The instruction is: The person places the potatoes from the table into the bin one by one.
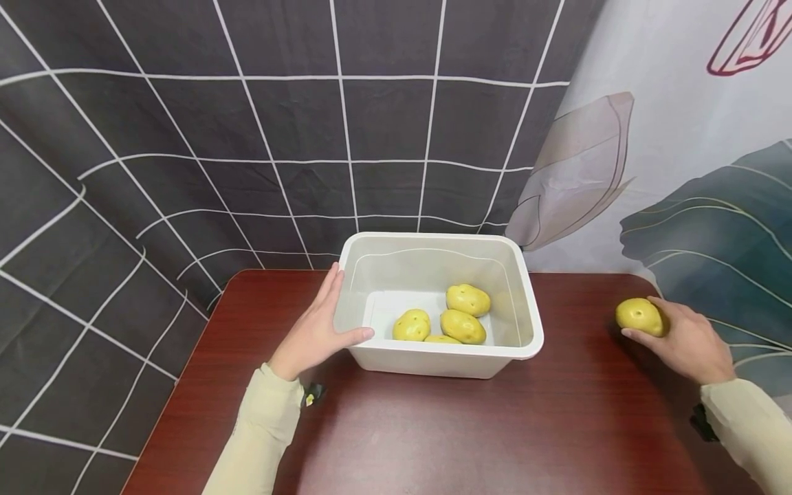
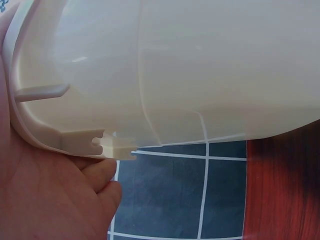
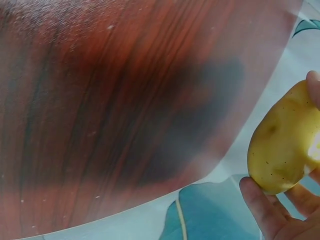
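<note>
A white plastic bin stands on the table with several yellow potatoes on its floor. My left hand rests against the bin's left end, its fingers straight along the rim and the thumb reaching over the front corner. In the left wrist view the fingers lie along the underside of the bin's rim. Off to the right, my right hand grips another potato between thumb and fingers. That potato is raised above the table in the right wrist view, its shadow falling below.
The dark red wooden table has rounded far corners. Close behind it hangs a dark cloth with a white grid. A pale cloth with leaf prints hangs at the right, beside the table's edge.
</note>
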Demonstrator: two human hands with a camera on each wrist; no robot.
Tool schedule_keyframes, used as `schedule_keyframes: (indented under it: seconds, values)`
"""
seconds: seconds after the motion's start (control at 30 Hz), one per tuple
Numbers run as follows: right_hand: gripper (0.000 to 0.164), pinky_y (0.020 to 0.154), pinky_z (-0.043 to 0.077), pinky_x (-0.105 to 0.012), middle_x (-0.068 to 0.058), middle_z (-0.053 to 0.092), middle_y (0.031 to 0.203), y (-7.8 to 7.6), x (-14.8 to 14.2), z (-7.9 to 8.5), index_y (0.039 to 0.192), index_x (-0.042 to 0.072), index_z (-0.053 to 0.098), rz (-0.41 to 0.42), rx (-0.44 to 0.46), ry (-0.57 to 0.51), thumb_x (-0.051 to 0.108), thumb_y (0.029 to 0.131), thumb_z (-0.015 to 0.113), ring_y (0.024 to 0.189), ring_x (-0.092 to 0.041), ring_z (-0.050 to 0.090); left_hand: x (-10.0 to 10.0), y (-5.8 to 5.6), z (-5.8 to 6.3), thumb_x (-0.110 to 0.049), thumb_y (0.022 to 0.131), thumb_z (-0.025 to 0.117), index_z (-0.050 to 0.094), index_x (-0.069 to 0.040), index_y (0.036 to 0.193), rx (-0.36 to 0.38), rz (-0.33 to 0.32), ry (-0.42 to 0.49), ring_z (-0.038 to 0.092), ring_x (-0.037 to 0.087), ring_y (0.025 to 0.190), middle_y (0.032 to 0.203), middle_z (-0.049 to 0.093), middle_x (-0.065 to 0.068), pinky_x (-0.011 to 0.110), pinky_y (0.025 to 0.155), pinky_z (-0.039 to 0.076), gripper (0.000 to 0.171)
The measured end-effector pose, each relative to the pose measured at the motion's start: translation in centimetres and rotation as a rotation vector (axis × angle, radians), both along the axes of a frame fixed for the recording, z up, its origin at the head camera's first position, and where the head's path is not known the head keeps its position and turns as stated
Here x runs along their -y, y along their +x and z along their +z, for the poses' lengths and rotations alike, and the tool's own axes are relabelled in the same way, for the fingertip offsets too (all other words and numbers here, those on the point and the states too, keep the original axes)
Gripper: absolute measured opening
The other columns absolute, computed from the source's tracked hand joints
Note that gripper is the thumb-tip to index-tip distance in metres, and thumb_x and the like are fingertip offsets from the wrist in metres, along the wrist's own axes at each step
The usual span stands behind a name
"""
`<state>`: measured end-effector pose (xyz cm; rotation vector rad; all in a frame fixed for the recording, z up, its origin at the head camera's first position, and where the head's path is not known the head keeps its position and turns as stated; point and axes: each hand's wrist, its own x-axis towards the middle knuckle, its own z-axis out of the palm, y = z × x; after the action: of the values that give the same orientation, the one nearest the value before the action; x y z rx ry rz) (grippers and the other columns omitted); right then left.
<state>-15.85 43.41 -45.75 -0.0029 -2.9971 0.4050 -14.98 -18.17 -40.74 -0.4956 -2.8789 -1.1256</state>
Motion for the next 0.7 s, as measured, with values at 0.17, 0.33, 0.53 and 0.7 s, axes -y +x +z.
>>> schedule_keyframes:
  seconds: [0.17,0.33,0.53,0.7]
  values:
    - [0.093,0.076,0.040,-0.070,-0.042,0.045,0.128,0.0,0.8,0.5,0.145,-0.007,0.041,-0.010,-0.003,-0.003,0.055,0.085,0.075,0.106,-0.059,0.043,0.0,0.0,0.0,-0.061,0.082,0.074,0.012,-0.008,0.162,-0.001,0.001,0.002,0.021,0.027,0.151,0.169,0.002,0.002,0.051,0.114,0.034,0.114]
    - [0.094,0.076,0.040,-0.070,-0.042,0.044,0.128,0.2,1.4,0.9,0.146,-0.007,0.039,-0.021,0.007,-0.007,0.056,0.085,0.074,0.107,-0.059,0.042,0.0,0.0,-0.1,-0.061,0.082,0.074,0.012,-0.008,0.162,0.002,0.000,0.003,0.022,0.027,0.151,0.169,0.001,0.000,0.051,0.114,0.034,0.114]
    - [0.094,0.076,0.039,-0.071,-0.041,0.044,0.129,0.3,1.9,1.5,0.146,-0.006,0.040,-0.007,-0.007,-0.018,0.056,0.085,0.075,0.107,-0.059,0.041,0.0,0.0,-0.1,-0.061,0.082,0.074,0.011,-0.008,0.162,0.003,-0.001,0.006,0.020,0.026,0.151,0.169,0.001,-0.001,0.051,0.114,0.033,0.115]
    - [0.093,0.076,0.038,-0.073,-0.040,0.044,0.130,0.3,2.4,2.0,0.148,-0.004,0.039,0.015,-0.017,-0.039,0.054,0.085,0.075,0.108,-0.059,0.040,0.0,0.0,-0.1,-0.062,0.082,0.074,0.011,-0.009,0.162,0.006,-0.002,0.005,0.018,0.025,0.152,0.169,-0.001,-0.004,0.050,0.115,0.032,0.115]
